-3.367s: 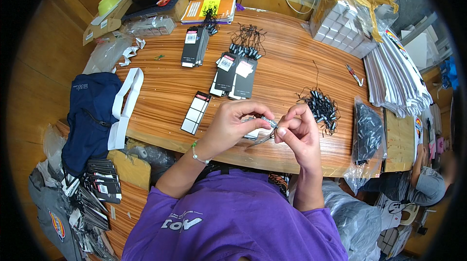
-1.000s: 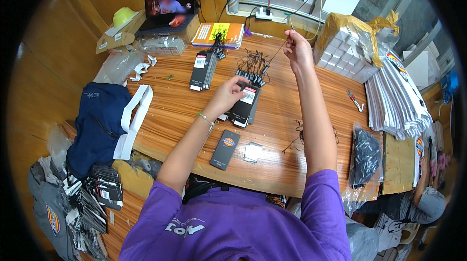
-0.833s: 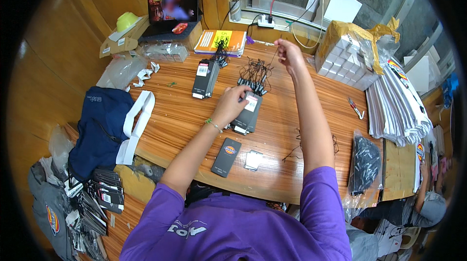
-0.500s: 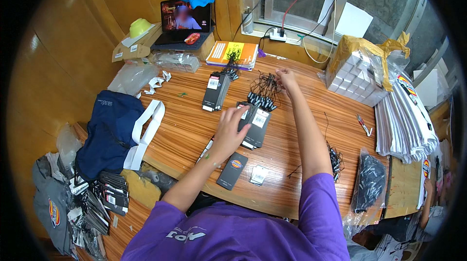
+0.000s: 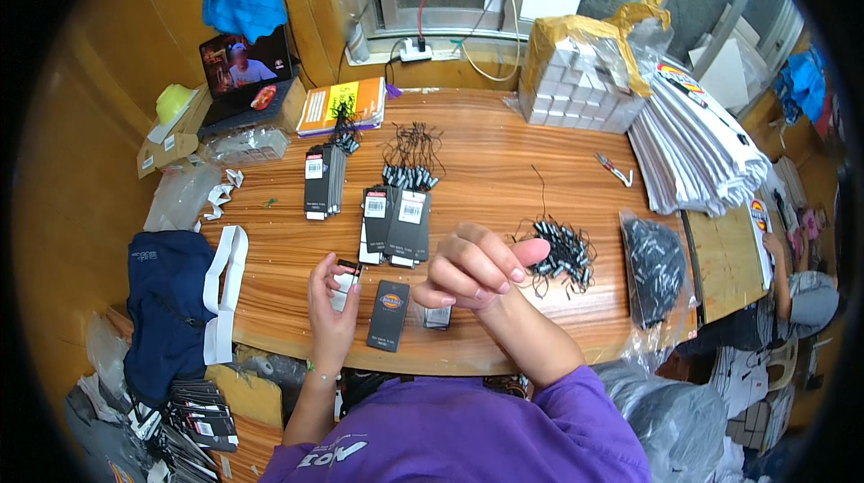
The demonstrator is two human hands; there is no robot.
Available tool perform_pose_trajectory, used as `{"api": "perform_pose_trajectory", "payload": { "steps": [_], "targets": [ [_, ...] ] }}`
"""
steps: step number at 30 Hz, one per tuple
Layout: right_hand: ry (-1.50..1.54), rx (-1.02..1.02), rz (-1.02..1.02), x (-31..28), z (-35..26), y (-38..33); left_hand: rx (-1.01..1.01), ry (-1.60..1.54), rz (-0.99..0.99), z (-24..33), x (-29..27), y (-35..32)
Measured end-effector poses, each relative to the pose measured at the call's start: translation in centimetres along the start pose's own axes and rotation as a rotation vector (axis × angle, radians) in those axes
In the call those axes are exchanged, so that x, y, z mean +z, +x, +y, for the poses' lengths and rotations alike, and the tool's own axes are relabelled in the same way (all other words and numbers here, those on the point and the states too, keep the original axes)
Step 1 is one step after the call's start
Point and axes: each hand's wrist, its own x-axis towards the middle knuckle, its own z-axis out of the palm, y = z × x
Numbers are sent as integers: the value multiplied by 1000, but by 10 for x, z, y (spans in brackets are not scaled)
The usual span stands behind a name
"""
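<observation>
between hands [image 5: 331,310] [image 5: 472,269], black tag [image 5: 388,319] lengthwise windowward

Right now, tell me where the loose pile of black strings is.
In the head view, the pile of black strings lies on the right part of the table, between the right hand and the clear plastic bag.

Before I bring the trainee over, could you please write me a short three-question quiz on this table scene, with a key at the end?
1. Which is nearer the loose cord pile: the left hand or the right hand?
2. True or false: the bagged cords lie to the right of that pile.
3. How many dark cards with an oval logo lie face up between the two hands in the picture?

Key: 1. The right hand. 2. True. 3. One.
</observation>
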Motion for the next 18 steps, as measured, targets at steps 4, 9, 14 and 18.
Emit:
{"api": "perform_pose_trajectory", "payload": {
  "steps": [4,9,14,18],
  "targets": [
    [-1,-8,-62,10,12,0,27,-11,-23,7,0,-7],
    [-1,-16,-129,18,26,1,14,-39,-15,4,-5,-17],
    [-155,99,183,36,32,-15,-23,-150,-21,-3,-9,-23],
    [-1030,639,775,57,7,-41,79,-29,-212,13,-14,-10]
  ]
}}
